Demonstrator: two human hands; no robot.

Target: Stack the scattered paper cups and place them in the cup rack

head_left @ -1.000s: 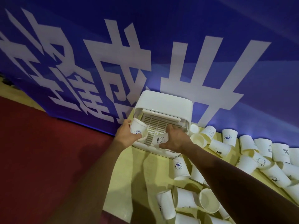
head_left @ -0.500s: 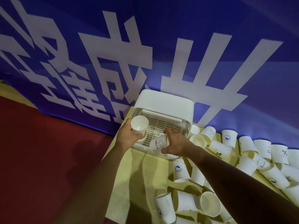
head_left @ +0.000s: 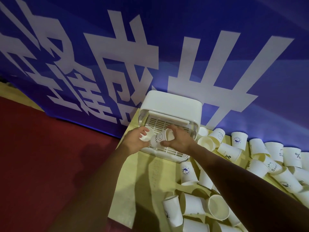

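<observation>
Head cam: left hand (head_left: 136,142) curled round one cup (head_left: 147,136); right hand (head_left: 179,139) gripping HELLO cup (head_left: 158,139) on its side; both over the rack (head_left: 170,104) tray; looks early, loose cups (head_left: 230,152) piled unstacked right of my right hand.
</observation>
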